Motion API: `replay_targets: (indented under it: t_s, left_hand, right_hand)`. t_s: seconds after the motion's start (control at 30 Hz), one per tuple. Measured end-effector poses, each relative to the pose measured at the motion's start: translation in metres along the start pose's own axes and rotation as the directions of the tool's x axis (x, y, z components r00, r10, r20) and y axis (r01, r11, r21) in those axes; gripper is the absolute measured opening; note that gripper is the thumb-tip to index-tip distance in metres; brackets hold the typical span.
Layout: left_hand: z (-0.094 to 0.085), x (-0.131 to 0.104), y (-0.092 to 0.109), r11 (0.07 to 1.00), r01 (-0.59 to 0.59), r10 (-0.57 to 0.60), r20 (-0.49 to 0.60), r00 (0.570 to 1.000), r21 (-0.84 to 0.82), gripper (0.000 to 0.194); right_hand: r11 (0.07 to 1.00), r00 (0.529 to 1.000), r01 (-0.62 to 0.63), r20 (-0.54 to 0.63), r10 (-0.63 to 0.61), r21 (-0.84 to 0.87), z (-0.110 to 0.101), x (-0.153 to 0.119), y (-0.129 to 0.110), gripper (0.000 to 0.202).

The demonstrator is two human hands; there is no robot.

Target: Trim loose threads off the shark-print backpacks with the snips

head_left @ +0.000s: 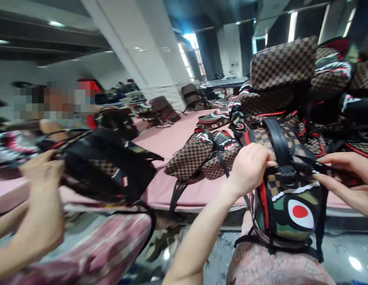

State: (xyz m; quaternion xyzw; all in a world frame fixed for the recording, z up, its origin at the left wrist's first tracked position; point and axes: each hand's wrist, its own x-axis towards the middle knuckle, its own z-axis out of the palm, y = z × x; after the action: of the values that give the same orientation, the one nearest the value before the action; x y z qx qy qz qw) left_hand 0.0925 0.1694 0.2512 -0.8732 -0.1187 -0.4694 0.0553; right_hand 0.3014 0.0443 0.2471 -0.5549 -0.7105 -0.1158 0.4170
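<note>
A small backpack [293,221] with brown checks, camouflage and a large white-and-red eye stands upright on my lap, tilted toward the table edge. My left hand [250,168] is closed at its upper left, by the red-trimmed zip edge; the exact part in its grip is partly hidden by the fingers. On the other side, my right hand [348,180] pinches a thin black strap [308,163] between thumb and fingers. A thick black carrying handle [277,138] arches over the backpack's top between my hands. Black shoulder straps hang at its lower edge.
A pink-covered table [160,138] runs ahead. Checked bags [191,154] lie on it, and a tall pile of backpacks [283,63] rises at right. At left, a co-worker's hand [44,170] holds a black backpack [103,166]. A white pillar [139,43] stands behind.
</note>
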Motion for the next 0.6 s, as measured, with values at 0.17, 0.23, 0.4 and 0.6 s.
replay_targets:
  t_s: [0.17, 0.23, 0.4, 0.6]
  left_hand:
    - [0.001, 0.008, -0.004, 0.998, 0.011, -0.01, 0.017, 1.0, -0.055, 0.015]
    - [0.002, 0.009, -0.003, 0.998, 0.012, -0.011, 0.024, 1.0, -0.057, 0.015]
    - [0.003, 0.01, -0.004, 0.999, 0.007, -0.005, 0.04, 0.999, -0.042, 0.015]
    - [0.002, 0.01, -0.004, 1.0, -0.007, 0.008, 0.046, 0.999, -0.022, 0.015]
  right_hand:
    - [0.989, 0.983, 0.143, 0.11, -0.146, 0.035, -0.004, 0.019, -0.007, 0.014]
    - [0.987, 0.973, 0.156, 0.166, -0.159, 0.035, -0.007, 0.024, -0.006, 0.015]
    - [0.99, 0.938, 0.138, 0.319, -0.139, 0.026, -0.009, 0.034, -0.012, 0.016]
    - [0.985, 0.919, 0.171, 0.358, -0.165, 0.016, -0.006, 0.039, -0.014, 0.018]
